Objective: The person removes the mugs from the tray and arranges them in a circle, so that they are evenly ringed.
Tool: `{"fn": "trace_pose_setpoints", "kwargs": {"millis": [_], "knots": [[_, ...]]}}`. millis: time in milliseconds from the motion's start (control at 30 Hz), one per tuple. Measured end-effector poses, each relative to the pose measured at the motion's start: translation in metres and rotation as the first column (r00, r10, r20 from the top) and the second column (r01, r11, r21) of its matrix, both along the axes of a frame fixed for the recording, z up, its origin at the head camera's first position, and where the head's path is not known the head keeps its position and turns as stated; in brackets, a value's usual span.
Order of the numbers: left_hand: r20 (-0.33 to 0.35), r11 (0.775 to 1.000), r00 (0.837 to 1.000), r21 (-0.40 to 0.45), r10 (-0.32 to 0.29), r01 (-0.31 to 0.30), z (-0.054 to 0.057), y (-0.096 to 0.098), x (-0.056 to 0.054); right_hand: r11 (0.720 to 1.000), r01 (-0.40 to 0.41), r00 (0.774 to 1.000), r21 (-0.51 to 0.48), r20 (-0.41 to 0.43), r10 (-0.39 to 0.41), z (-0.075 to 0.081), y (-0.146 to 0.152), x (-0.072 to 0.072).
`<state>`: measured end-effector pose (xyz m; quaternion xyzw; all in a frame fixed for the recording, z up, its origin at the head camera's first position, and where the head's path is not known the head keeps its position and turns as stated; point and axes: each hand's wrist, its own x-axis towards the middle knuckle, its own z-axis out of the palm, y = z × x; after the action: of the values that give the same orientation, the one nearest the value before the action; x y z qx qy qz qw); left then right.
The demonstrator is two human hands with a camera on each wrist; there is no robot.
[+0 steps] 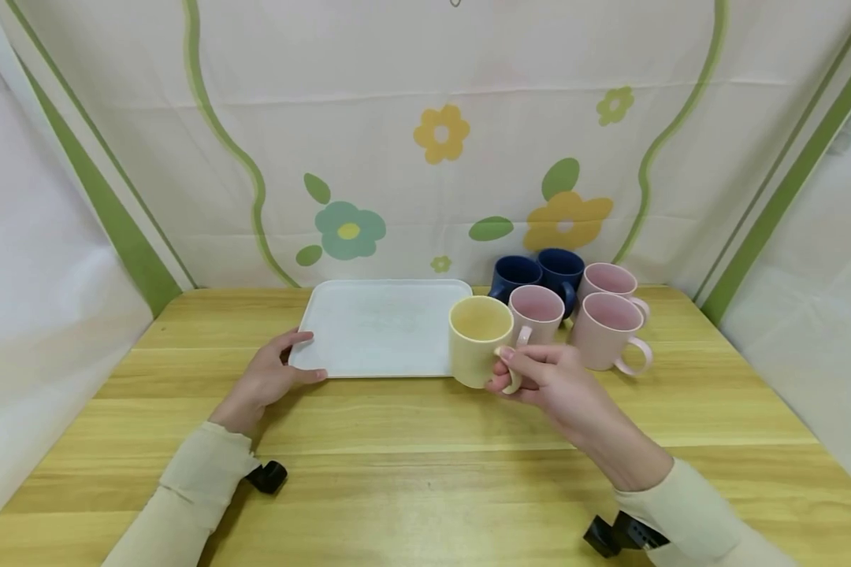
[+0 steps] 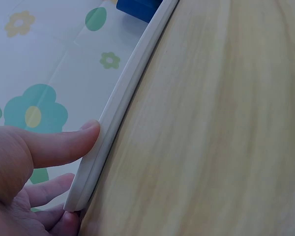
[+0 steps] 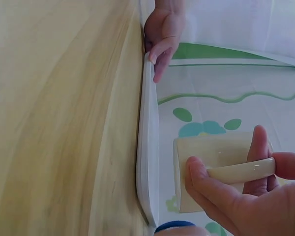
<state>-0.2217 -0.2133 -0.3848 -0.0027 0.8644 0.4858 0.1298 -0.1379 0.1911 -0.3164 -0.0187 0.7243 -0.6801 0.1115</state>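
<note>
My right hand [image 1: 556, 386] pinches the handle of a pale yellow mug [image 1: 475, 346], which is held upright at the right front corner of a white rectangular tray [image 1: 379, 327]. In the right wrist view the base of the yellow mug [image 3: 187, 196] is raised a little above the tray's rim [image 3: 146, 147]. At the tray's left front corner, my left hand [image 1: 273, 370] grips the edge, thumb along the front and fingers at the left side. The left wrist view has the left thumb [image 2: 64, 147] against the tray's rim [image 2: 118, 103].
Behind the right hand stand pink mugs [image 1: 536, 307], [image 1: 603, 335], [image 1: 610, 277] and, farther back, dark blue mugs [image 1: 516, 272], [image 1: 562, 268]. All rest on a wooden table [image 1: 397, 480]. A flowered white cloth [image 1: 397, 181] hangs behind the table.
</note>
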Motion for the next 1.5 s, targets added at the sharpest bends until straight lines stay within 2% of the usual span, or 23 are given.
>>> {"fn": "trace_pose_setpoints", "kwargs": {"millis": [167,333,733,1033,1300,1500], "knots": [[0.0,1.0,1.0,0.002,-0.002,0.002,-0.001,0.001,0.0,1.0,-0.026,0.999,-0.013,-0.035,0.026,-0.002,0.019,0.012],[-0.002,1.0,1.0,0.015,-0.001,0.001,-0.001,0.001,0.001,0.998,-0.04,0.999,-0.049,-0.036,0.038,-0.006,0.036,0.021],[-0.006,1.0,1.0,0.015,-0.004,0.004,-0.001,0.0,0.002,0.994,-0.069,0.996,-0.085,-0.066,0.063,-0.02,0.078,0.038],[0.006,1.0,1.0,0.013,-0.001,0.001,0.0,-0.003,0.003,0.994,0.0,1.0,-0.107,-0.014,-0.002,-0.028,0.103,0.029],[0.022,1.0,1.0,0.023,-0.002,0.001,0.0,-0.001,0.002,0.991,0.087,0.996,-0.101,0.03,-0.085,-0.033,0.113,0.02],[0.018,1.0,1.0,0.03,0.001,-0.002,0.0,0.0,0.002,0.984,0.106,0.994,-0.144,0.052,-0.1,-0.034,0.116,0.017]]}}
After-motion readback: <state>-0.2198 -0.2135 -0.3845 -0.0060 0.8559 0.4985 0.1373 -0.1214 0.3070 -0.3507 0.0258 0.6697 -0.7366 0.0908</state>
